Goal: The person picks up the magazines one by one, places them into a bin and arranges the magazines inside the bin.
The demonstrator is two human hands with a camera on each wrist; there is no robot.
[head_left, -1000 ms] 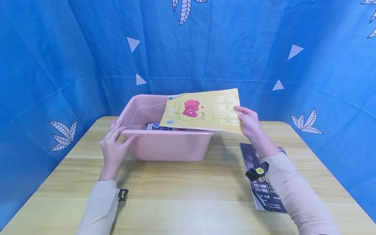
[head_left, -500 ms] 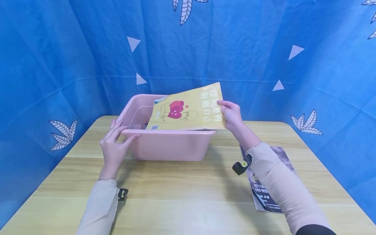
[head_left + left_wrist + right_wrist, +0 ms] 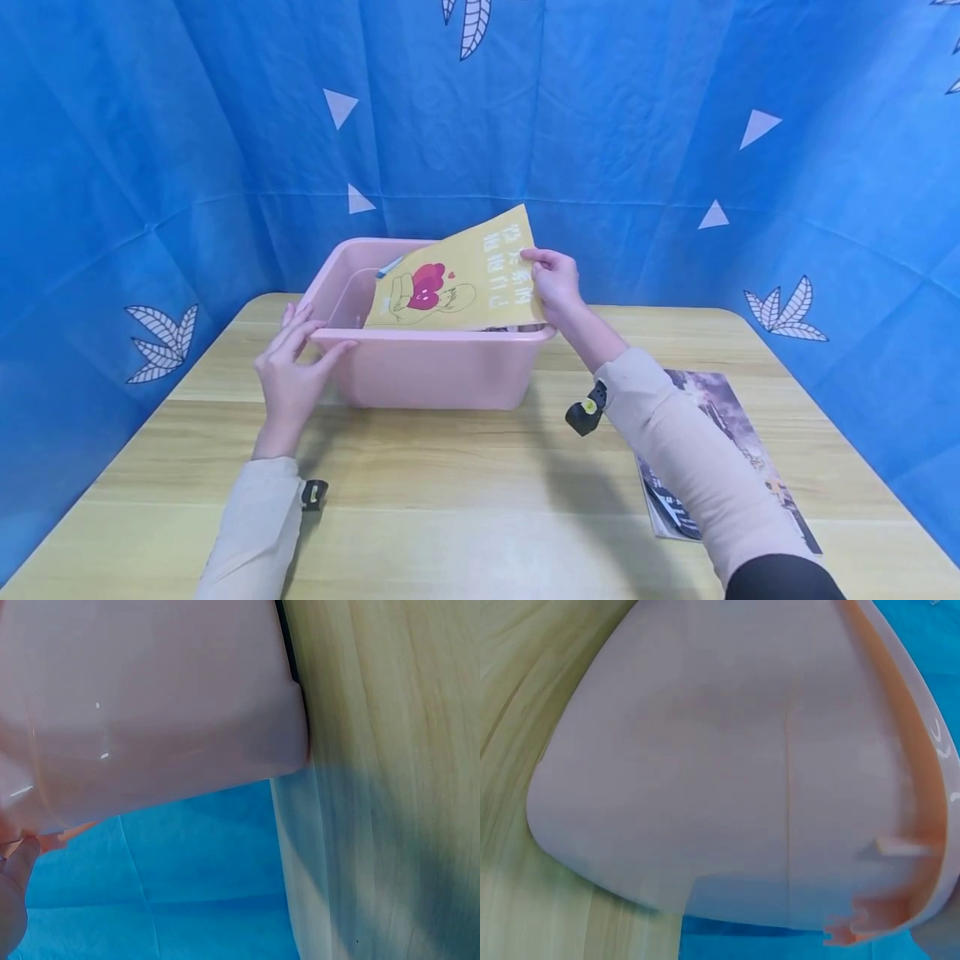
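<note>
A pink plastic bin (image 3: 435, 367) stands on the wooden tabletop (image 3: 465, 492), and everything else sits around it. The right hand (image 3: 557, 279) pinches the right edge of a yellow book (image 3: 457, 283) — thumb on the cover, fingers behind — and holds it tilted over the bin's right half, its lower edge dipping below the bin's rim and its upper corner rising above the bin's back wall. The cover shows a red heart drawing. The left hand (image 3: 291, 375) rests against the bin's near left corner with fingers spread and fairly straight, the thumb touching the rim. Some darker items lie inside the bin, too hidden to tell apart. To the right of the bin, well apart from it, a dark magazine (image 3: 720, 467) lies flat on the tabletop, partly under the right sleeve. Behind the bin hangs a blue cloth backdrop (image 3: 600, 125) with white leaves and triangles.
</note>
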